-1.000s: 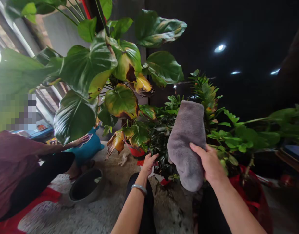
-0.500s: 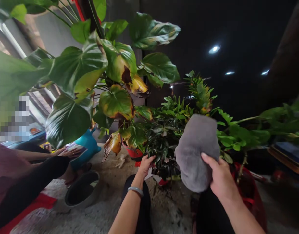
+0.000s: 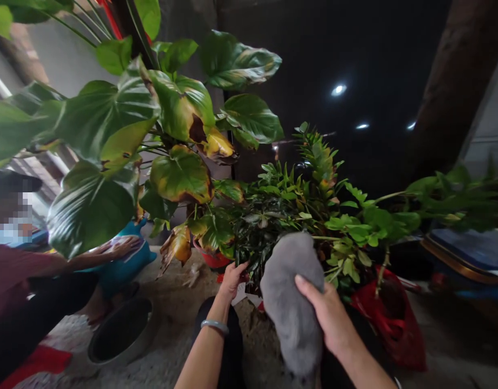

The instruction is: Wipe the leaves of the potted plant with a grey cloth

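My right hand (image 3: pixel 327 317) is closed on a soft grey cloth (image 3: pixel 291 297), which it holds low against the dark-leaved potted plant (image 3: pixel 269 227) in front of me. My left hand (image 3: pixel 231 278), with a pale bangle on its wrist, reaches into the lower leaves of that plant and its fingers curl round them. Big green and yellowing leaves (image 3: pixel 179 173) of a taller plant hang over the left side.
Another person in a dark red top (image 3: pixel 13 275) sits at the left, one hand on a blue pot (image 3: pixel 125 259). A dark round basin (image 3: pixel 121 330) lies on the floor. Beside my right arm is a red bag (image 3: pixel 389 321). Long leafy stems (image 3: pixel 435 200) reach to the right.
My right hand has brought the grey cloth down from above the plant's top to its lower leaves. My left hand stays at the plant. The view has swung slightly to the right.
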Action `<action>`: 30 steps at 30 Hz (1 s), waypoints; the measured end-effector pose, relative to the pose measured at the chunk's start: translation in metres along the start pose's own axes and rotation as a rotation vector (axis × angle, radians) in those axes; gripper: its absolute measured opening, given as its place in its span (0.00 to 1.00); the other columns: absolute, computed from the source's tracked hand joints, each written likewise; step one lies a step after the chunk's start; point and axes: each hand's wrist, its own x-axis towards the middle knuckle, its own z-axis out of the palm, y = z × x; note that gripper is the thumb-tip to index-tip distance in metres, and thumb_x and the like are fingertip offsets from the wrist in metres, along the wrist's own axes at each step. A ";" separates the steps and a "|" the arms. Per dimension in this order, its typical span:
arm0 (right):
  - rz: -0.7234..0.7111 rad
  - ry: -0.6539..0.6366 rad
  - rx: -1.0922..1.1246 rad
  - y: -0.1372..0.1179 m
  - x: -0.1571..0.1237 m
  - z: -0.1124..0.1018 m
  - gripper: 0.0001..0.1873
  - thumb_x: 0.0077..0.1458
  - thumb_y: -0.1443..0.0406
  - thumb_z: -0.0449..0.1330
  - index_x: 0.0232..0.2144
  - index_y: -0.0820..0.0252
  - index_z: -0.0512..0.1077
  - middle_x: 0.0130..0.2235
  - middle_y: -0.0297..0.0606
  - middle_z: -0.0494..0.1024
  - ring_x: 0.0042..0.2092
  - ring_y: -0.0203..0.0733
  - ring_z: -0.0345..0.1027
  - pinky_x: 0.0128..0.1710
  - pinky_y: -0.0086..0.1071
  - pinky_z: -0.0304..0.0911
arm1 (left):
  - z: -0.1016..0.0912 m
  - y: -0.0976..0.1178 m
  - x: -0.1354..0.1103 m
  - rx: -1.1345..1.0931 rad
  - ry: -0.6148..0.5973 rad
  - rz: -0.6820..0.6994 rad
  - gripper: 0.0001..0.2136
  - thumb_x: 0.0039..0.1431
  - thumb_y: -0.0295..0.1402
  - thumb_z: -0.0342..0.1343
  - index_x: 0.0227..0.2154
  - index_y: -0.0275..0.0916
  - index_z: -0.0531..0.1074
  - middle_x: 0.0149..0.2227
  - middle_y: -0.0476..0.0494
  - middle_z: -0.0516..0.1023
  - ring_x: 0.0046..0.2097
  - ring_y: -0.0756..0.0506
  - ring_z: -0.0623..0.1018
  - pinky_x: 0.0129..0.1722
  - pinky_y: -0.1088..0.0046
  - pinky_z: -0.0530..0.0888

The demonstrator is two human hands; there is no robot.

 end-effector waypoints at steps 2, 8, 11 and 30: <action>-0.079 0.061 0.041 -0.023 0.020 0.001 0.21 0.35 0.52 0.68 0.28 0.61 0.78 0.33 0.45 0.83 0.40 0.56 0.76 0.38 0.40 0.70 | 0.001 0.000 -0.001 -0.004 -0.012 -0.008 0.20 0.26 0.41 0.69 0.16 0.37 0.64 0.13 0.56 0.64 0.17 0.54 0.64 0.18 0.77 0.61; 0.160 -0.021 0.103 0.005 0.026 0.011 0.17 0.34 0.55 0.67 0.27 0.60 0.77 0.28 0.43 0.83 0.36 0.57 0.76 0.35 0.43 0.71 | 0.003 0.000 -0.004 0.024 0.014 -0.014 0.16 0.31 0.39 0.67 0.16 0.38 0.64 0.13 0.56 0.63 0.16 0.54 0.63 0.18 0.76 0.60; 0.222 -0.049 -0.066 0.028 -0.004 0.007 0.21 0.31 0.53 0.68 0.27 0.61 0.78 0.30 0.44 0.83 0.40 0.59 0.76 0.37 0.43 0.70 | 0.001 -0.001 -0.003 0.025 0.026 -0.026 0.15 0.33 0.39 0.65 0.17 0.38 0.64 0.13 0.56 0.63 0.16 0.53 0.64 0.18 0.76 0.61; 0.038 -0.115 -0.201 0.015 -0.020 0.007 0.23 0.32 0.50 0.66 0.27 0.61 0.79 0.31 0.44 0.83 0.38 0.58 0.76 0.37 0.41 0.70 | -0.003 0.005 -0.003 0.030 0.002 -0.041 0.14 0.30 0.39 0.64 0.17 0.38 0.66 0.13 0.54 0.66 0.17 0.52 0.66 0.18 0.76 0.62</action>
